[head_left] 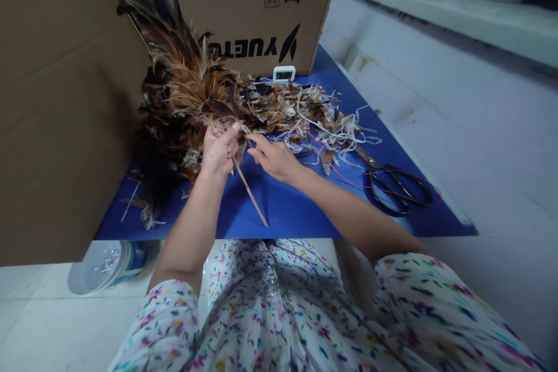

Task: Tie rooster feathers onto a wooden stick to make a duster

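Observation:
My left hand (220, 151) is closed around the base of a bunch of brown and black feathers (192, 78) bound on a thin stick (250, 192). The stick's bare end slants down toward the table's front edge, and the feathers fan out away from me. Just to the right, my right hand (279, 160) has its thumb and forefinger bent together close to the base of the bunch. Whatever lies between those fingertips is too small to make out. Beyond both hands, a pile of loose feathers (279, 107) covers part of the blue table (288, 209).
White strings (349, 133) and a red thread trail over the pile's right side. Black-handled scissors (392, 183) lie at the right. A small white digital clock (284, 74) stands before a cardboard box (244, 11). Another cardboard panel (56, 99) rises at left, above a bucket (104, 270).

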Tool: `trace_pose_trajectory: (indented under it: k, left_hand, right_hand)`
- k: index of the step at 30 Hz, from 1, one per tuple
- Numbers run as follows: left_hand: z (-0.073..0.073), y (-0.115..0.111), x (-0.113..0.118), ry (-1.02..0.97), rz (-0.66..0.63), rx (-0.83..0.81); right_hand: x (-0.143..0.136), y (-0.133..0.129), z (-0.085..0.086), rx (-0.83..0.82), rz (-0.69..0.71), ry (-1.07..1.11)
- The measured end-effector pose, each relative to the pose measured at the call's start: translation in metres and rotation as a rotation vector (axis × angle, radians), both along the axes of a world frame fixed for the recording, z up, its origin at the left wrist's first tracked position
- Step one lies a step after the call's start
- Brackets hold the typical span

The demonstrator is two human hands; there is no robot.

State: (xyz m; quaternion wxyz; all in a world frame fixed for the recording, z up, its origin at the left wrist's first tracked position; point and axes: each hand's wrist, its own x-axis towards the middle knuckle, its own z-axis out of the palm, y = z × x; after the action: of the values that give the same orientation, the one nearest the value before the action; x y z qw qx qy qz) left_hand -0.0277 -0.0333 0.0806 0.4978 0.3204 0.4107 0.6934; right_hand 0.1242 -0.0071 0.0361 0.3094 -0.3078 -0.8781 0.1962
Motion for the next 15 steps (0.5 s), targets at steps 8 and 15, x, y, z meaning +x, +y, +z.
trace_pose_trajectory:
  k: [8,15]
  left_hand:
    - [-0.011,0.009,0.001,-0.057,0.026,-0.021]
    - [-0.017,0.011,0.002,-0.027,0.034,-0.02]
  right_hand:
    - [0.011,0.002,-0.019,0.518,-0.078,-0.129]
    - [0.013,0.001,-0.013,0.717,0.018,0.02]
